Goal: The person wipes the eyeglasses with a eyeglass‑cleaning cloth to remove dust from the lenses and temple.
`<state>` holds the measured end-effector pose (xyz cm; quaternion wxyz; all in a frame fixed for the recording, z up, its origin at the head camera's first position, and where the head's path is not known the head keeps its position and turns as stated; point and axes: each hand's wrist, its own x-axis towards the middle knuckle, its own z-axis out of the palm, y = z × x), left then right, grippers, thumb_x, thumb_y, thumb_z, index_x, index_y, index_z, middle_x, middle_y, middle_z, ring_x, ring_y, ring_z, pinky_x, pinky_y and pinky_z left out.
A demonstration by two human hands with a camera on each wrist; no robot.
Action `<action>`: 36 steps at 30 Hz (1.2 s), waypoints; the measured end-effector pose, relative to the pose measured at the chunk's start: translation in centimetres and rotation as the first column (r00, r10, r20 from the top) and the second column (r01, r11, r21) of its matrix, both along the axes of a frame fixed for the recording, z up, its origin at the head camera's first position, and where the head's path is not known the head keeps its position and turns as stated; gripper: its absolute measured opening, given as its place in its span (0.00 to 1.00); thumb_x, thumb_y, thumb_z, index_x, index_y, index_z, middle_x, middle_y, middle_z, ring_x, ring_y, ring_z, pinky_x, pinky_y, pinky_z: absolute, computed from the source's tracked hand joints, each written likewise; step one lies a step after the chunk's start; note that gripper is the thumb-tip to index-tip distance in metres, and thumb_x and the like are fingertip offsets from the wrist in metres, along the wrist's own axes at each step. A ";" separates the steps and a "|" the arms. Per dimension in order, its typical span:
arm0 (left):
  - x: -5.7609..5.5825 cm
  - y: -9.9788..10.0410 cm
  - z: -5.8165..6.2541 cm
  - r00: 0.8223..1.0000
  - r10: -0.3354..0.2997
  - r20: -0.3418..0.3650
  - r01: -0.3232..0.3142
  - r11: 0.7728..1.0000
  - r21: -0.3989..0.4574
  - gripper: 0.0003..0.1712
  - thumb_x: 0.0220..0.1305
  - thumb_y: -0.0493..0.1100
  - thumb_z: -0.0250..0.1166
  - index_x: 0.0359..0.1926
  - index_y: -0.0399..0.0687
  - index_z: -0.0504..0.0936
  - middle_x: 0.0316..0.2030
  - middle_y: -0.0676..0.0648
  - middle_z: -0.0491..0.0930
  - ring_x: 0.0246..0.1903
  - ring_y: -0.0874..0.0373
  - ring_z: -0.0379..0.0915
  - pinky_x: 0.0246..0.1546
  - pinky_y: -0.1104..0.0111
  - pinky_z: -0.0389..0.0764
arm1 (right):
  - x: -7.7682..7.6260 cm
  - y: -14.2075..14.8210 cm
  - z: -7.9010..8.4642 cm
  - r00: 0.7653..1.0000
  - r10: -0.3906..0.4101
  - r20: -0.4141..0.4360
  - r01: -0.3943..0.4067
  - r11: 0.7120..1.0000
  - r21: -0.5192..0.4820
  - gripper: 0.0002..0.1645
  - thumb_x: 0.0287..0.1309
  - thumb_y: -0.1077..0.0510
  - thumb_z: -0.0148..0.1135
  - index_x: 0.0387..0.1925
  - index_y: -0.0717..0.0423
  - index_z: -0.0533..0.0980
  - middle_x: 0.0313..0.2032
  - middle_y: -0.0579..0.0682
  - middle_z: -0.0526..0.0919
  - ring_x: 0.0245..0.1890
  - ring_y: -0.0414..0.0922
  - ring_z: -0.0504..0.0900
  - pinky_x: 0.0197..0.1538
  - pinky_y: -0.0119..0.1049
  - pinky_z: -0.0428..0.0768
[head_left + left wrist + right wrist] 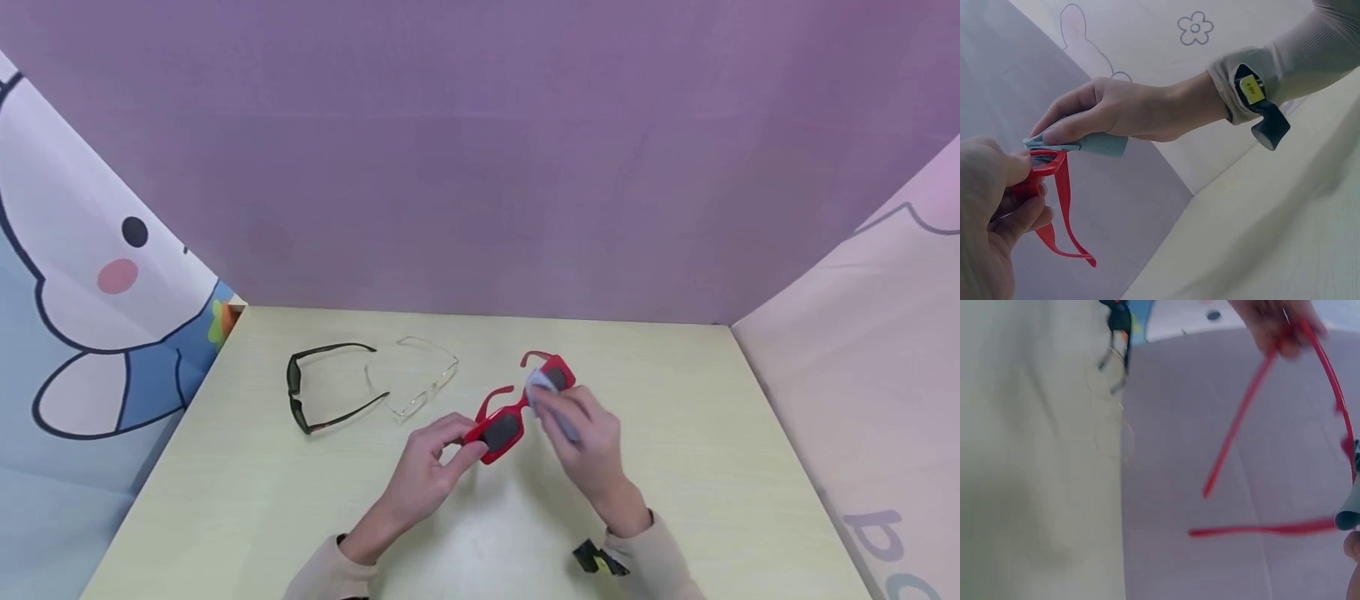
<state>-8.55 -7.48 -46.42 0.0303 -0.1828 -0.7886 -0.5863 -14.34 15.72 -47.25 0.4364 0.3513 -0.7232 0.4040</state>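
Red-framed sunglasses [501, 432] with dark lenses are held above the table, their arms unfolded and pointing away. My left hand [426, 471] grips them by one end of the frame, the thumb at the edge of the near lens. A light blue cloth [1105, 144] is pinched in my right hand [592, 442], which presses it against the other lens, close to the bridge. In the left wrist view the cloth folds over the top of the red frame [1054, 164]. The right wrist view shows the red arms [1235, 434] spread apart and blurred.
Black sunglasses [295, 379] lie unfolded on the left of the table [225, 500]. Beside them rest thin wire-framed eyeglasses [420, 400], arms open. A purple panel [480, 167] rises at the table's back edge. A black strap with a yellow label [1252, 89] hangs from the right sleeve.
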 end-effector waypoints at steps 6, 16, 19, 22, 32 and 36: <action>0.0 -0.1 0.0 1.000 -0.002 -0.007 0.002 1.000 -0.003 0.05 0.69 0.41 0.70 0.44 0.49 0.89 0.42 0.54 0.86 0.43 0.58 0.81 0.49 0.63 0.83 | 0.0 -0.2 0.0 1.000 -0.011 0.010 0.011 1.000 -0.023 0.17 0.73 0.53 0.63 0.43 0.65 0.86 0.31 0.55 0.80 0.24 0.47 0.81 0.27 0.27 0.82; 0.0 -0.3 -0.3 1.000 -0.007 -0.008 0.007 1.000 -0.006 0.05 0.70 0.43 0.69 0.43 0.50 0.89 0.42 0.54 0.86 0.43 0.58 0.81 0.50 0.65 0.82 | -0.4 0.3 0.2 0.998 -0.052 0.037 0.054 0.998 -0.039 0.18 0.73 0.52 0.63 0.44 0.64 0.86 0.30 0.55 0.80 0.24 0.47 0.81 0.28 0.25 0.81; -0.1 -0.3 -0.3 1.000 -0.008 -0.028 0.007 1.000 -0.004 0.04 0.70 0.42 0.69 0.43 0.50 0.89 0.41 0.54 0.86 0.42 0.58 0.81 0.48 0.65 0.82 | 0.2 -0.4 0.0 1.000 0.012 -0.003 -0.012 1.000 0.021 0.17 0.73 0.52 0.63 0.43 0.64 0.86 0.31 0.54 0.81 0.24 0.47 0.82 0.29 0.28 0.83; -0.1 -0.2 -0.2 1.000 -0.011 -0.026 0.011 1.000 0.003 0.05 0.70 0.43 0.69 0.44 0.51 0.89 0.40 0.54 0.86 0.41 0.58 0.81 0.46 0.66 0.82 | 0.3 -0.6 0.1 1.000 0.010 -0.003 -0.010 1.000 0.015 0.17 0.73 0.53 0.63 0.43 0.64 0.86 0.31 0.54 0.81 0.24 0.46 0.82 0.29 0.28 0.83; 0.2 -0.1 0.1 0.999 -0.016 0.039 0.016 1.000 0.003 0.04 0.70 0.44 0.69 0.43 0.54 0.89 0.43 0.58 0.85 0.44 0.58 0.81 0.49 0.64 0.83 | -0.9 1.1 0.2 0.993 -0.097 0.063 0.101 0.992 -0.072 0.16 0.72 0.53 0.63 0.45 0.63 0.86 0.29 0.55 0.79 0.23 0.47 0.79 0.26 0.25 0.79; 0.1 -0.1 0.1 0.999 -0.015 0.035 0.015 1.000 0.000 0.05 0.70 0.44 0.69 0.44 0.53 0.88 0.42 0.58 0.85 0.44 0.57 0.81 0.49 0.64 0.83 | -0.1 0.4 0.0 1.000 -0.009 0.016 0.009 1.000 -0.010 0.18 0.73 0.52 0.63 0.43 0.64 0.86 0.30 0.54 0.80 0.23 0.46 0.81 0.28 0.27 0.82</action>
